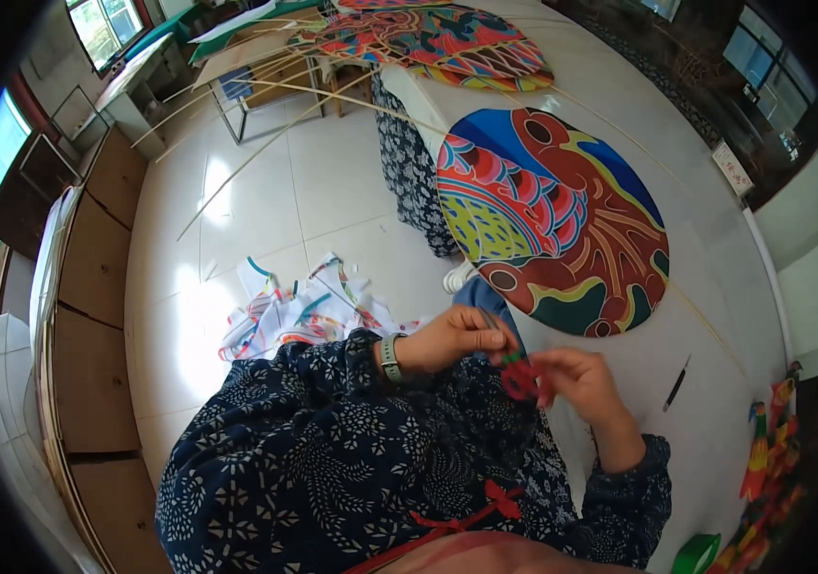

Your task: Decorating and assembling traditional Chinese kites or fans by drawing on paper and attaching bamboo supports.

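Red loops [521, 380]: between the two hands, above the lap and just beside the table [715, 426]; they look blurry, maybe scissor handles; a small green bit [512, 358] shows next to them
Right hand [579, 385]: finger and thumb pinched on the red loops
Left hand [457, 337]: thumb and fingers bent in close, right by the green bit; cannot tell if they grip it; a watch [390, 357] with a pale green band sits on that wrist
Big round picture [557, 220]: flat on the table, past the hands; red, blue, green and brown, with scale shapes
Black pen [677, 385]: on the table, to the right of the right hand
Green roll [696, 555]: by the bottom edge of the view, on the right
Scraps [304, 306]: white with bright colors, in a heap on the floor [246, 215], to the left
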Motion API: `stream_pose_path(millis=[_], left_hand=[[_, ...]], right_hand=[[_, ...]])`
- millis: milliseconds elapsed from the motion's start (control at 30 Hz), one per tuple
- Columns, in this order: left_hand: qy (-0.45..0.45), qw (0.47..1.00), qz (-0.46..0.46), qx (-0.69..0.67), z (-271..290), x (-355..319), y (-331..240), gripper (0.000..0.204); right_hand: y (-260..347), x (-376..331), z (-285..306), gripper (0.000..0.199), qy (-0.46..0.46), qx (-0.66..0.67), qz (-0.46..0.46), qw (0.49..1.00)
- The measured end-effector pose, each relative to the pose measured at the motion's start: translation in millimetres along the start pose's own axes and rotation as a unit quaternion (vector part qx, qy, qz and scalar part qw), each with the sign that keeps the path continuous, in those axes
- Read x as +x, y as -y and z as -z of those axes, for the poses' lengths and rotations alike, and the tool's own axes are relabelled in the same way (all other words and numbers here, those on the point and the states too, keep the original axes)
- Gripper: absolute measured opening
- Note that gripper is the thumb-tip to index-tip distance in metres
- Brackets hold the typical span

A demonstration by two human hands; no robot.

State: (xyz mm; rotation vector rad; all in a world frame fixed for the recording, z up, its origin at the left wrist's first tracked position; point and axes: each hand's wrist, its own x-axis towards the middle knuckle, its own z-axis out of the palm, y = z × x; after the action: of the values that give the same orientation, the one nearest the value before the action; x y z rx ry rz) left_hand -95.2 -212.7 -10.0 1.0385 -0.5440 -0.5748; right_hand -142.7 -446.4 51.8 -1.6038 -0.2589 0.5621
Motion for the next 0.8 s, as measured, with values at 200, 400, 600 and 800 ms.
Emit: stream_pose_path(millis=[200,400,600,800], left_hand=[[-0.135,0.987,0.059,-0.063,-6.7,6.7,2.8,0.024],[-0.142,0.983,0.086,-0.076,-17.1,9.9,8.9,0.026],[-0.150,0.979,0.091,-0.106,0.8,14.8,5.8,0.028],[-0.197,0.976,0.066,-0.065,33.8,21.5,4.4,0.029]], right_hand=[[12.5,2.0,-15.9,0.029,-0.187,-0.517,0.367,0.751],[-8.1,3.6,-23.9,0.038,-0.185,-0.590,0.278,0.736],[0.8,-7.6,-11.7,0.045,-0.211,-0.624,0.158,0.735],[7.9,-3.0,-2.4,0.049,-0.259,-0.657,0.129,0.696]])
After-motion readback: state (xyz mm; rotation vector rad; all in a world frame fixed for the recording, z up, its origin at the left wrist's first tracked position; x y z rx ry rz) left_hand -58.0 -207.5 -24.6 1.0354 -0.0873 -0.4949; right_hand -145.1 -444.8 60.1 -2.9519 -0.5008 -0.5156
